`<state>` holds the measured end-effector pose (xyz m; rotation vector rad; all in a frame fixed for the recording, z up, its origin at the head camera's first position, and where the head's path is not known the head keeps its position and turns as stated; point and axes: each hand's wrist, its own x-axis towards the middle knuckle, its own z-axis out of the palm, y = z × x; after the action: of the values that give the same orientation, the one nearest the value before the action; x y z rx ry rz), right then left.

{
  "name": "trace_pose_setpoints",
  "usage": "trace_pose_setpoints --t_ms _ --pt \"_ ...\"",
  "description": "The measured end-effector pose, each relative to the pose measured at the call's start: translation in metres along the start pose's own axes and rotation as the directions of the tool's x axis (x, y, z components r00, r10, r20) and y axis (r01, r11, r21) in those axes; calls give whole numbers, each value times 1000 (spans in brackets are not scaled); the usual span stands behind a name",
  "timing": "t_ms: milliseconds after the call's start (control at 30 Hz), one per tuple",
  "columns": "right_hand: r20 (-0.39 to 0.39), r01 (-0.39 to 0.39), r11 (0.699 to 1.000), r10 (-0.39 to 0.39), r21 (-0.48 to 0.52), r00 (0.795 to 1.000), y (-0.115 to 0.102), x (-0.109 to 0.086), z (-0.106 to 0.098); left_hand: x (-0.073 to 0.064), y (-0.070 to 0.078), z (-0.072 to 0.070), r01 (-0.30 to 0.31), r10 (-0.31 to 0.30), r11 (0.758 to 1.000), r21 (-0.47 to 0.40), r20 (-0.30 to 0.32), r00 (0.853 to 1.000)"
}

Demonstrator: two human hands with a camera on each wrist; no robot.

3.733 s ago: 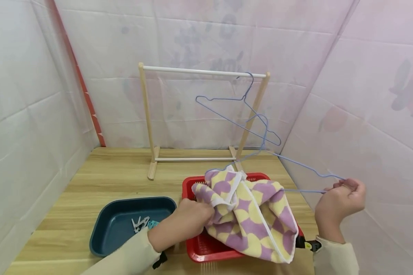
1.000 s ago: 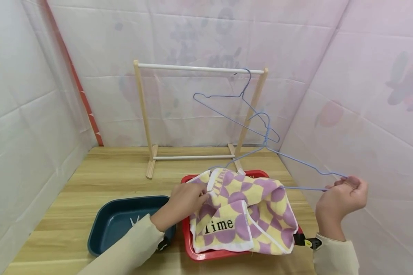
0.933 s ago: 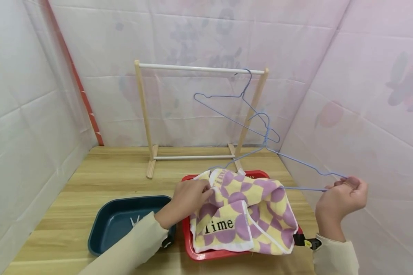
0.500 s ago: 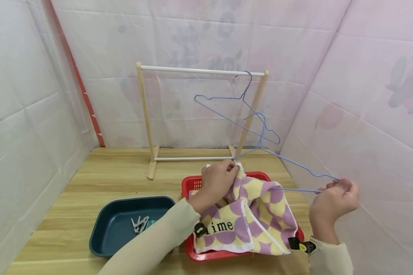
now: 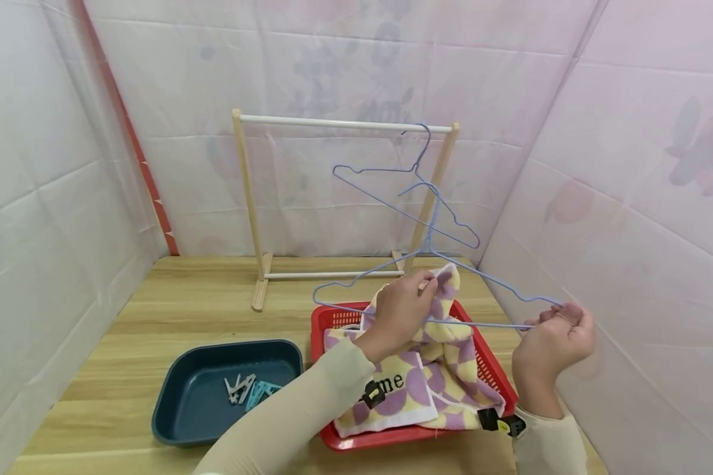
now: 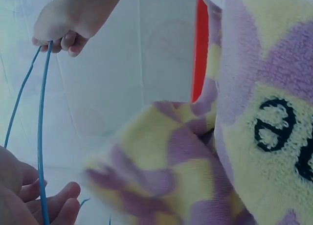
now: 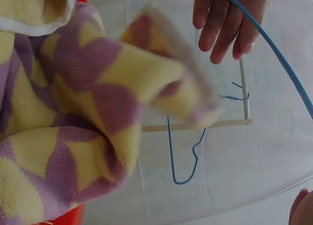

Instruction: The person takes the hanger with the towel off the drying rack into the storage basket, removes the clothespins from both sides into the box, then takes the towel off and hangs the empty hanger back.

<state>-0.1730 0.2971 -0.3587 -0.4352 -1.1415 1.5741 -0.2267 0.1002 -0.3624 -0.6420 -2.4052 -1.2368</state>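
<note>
My right hand (image 5: 549, 340) grips the right end of a blue wire hanger (image 5: 433, 221), held over a red basket. A purple and yellow towel (image 5: 416, 389) with dark lettering lies bunched in the basket, one end raised beyond the hanger's lower bar. My left hand (image 5: 401, 310) is at that raised end. In the left wrist view, my left hand's fingers (image 6: 63, 200) are loosely spread behind the wire, apart from the blurred towel end (image 6: 122, 181). The right wrist view shows the left fingers (image 7: 227, 27) extended, holding no cloth.
A wooden rack (image 5: 246, 191) with a white bar stands at the back, another blue hanger (image 5: 423, 152) hooked on its right side. The red basket (image 5: 344, 443) stands before it. Left of that is a dark teal tray (image 5: 190, 402) with grey and turquoise clothespins (image 5: 261, 394).
The left hand carried the towel's left end rightward and up off the hanger's left arm, then let go. That arm now shows bare. Hanger and right hand have shifted left.
</note>
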Motion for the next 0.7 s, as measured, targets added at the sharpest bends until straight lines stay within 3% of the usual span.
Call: trace_pose_setpoints --t_ms 267,433,567,700 --pt "24 -6 1000 7 -13 1000 -2 -2 7 -7 -4 -9 -99 98 988 121 8 995" --pt "49 18 1000 -18 -16 999 -2 1 14 -11 -8 -20 -153 161 967 203 -21 987" --pt "65 54 997 -51 -55 997 -1 6 21 -17 -11 -31 -220 242 934 280 -47 969" --pt "83 62 996 -56 -64 995 -2 9 29 -23 -19 -41 -286 325 870 401 -31 945"
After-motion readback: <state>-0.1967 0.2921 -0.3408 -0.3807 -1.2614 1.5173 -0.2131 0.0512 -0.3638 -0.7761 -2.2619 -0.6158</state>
